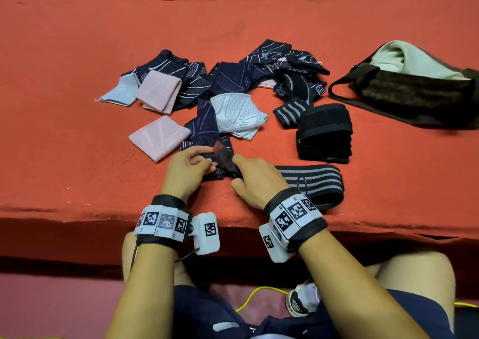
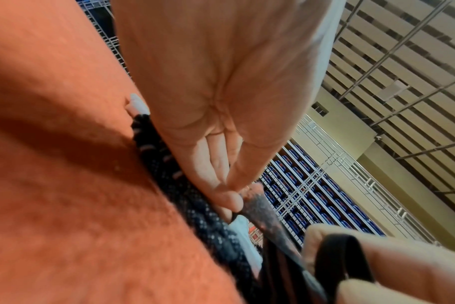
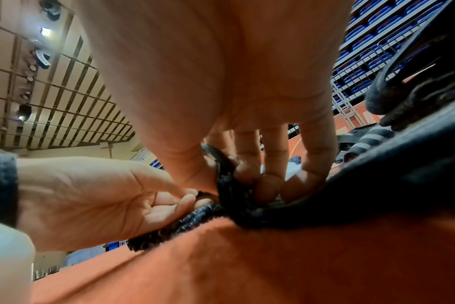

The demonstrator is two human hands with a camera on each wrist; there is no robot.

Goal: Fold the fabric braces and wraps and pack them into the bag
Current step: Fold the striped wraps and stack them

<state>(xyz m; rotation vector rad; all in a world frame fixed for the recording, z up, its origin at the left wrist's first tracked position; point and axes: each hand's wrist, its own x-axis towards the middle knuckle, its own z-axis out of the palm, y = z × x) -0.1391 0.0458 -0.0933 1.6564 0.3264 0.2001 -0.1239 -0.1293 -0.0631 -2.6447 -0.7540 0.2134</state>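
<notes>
**Dark knit brace pinched between both hands near the table edge**

Orange felt covers the table [image 1: 77, 53]. From the head view, the left hand [image 1: 185, 171] and right hand [image 1: 255, 180] meet close to the near edge, both pinching a dark patterned brace [image 1: 207, 131] with its strap tab [image 1: 223, 154] sticking up between them. A grey-striped wrap [image 1: 315, 180] lies just beside the right hand, partly under the wrist. Farther back sit a folded black wrap [image 1: 325, 133], two folded pink braces [image 1: 159, 137], pale blue ones and a loose heap of dark braces [image 1: 285, 66]. The bag [image 1: 414, 89] lies well apart at the far right, its mouth open.

Left wrist view: the left hand [image 2: 216, 102] has its thumb and fingertips pressed together on the strap tab [image 2: 262, 209], while the dark brace [image 2: 195, 205] lies on the felt below.

Right wrist view: the right hand [image 3: 221, 82] curls its fingers [image 3: 270, 181] round the dark strap [image 3: 226, 181]; the left hand [image 3: 91, 197] pinches the fabric just beside it.
</notes>
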